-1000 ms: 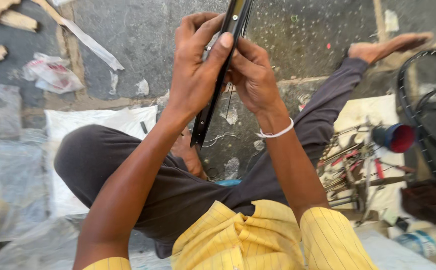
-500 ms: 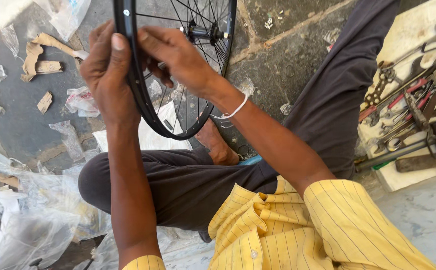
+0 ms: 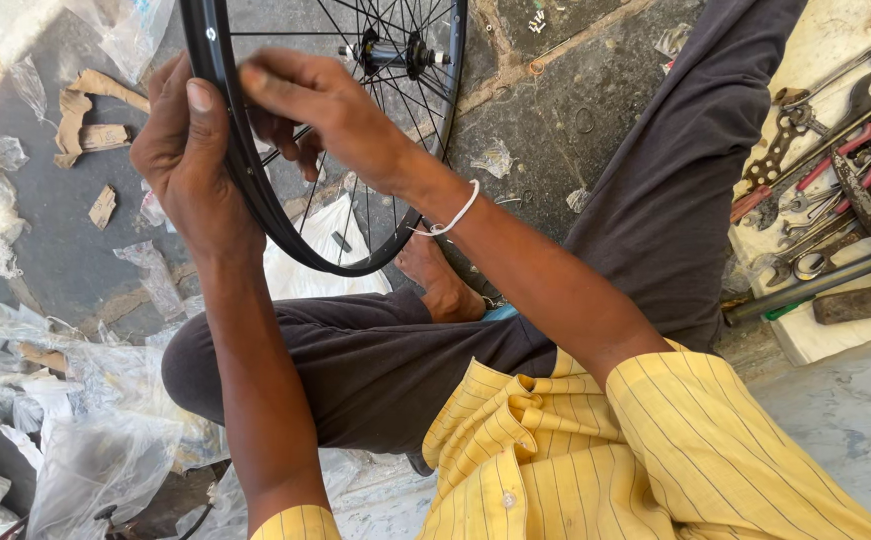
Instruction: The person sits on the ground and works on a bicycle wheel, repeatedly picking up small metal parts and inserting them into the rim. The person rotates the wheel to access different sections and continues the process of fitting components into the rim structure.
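Note:
A black bicycle wheel (image 3: 448,90) with thin spokes and a silver hub (image 3: 396,52) stands upright over my folded legs. My left hand (image 3: 191,160) grips the black rim on its left side, thumb laid along the rim's edge. My right hand (image 3: 321,105) reaches across the rim from the right, fingers pinched at the rim's inner side next to my left thumb. A white band circles my right wrist. I sit cross-legged in dark trousers and a yellow striped shirt, one bare foot (image 3: 441,285) under the wheel.
Spanners, pliers and other hand tools (image 3: 831,190) lie on a white sheet at the right. Crumpled clear plastic bags (image 3: 66,430) pile up at the lower left. Cardboard scraps (image 3: 91,115) lie on the stone floor at the upper left.
The wheel has turned from edge-on to showing its spokes and hub. The view has shifted and drawn closer; both hands stay on the rim.

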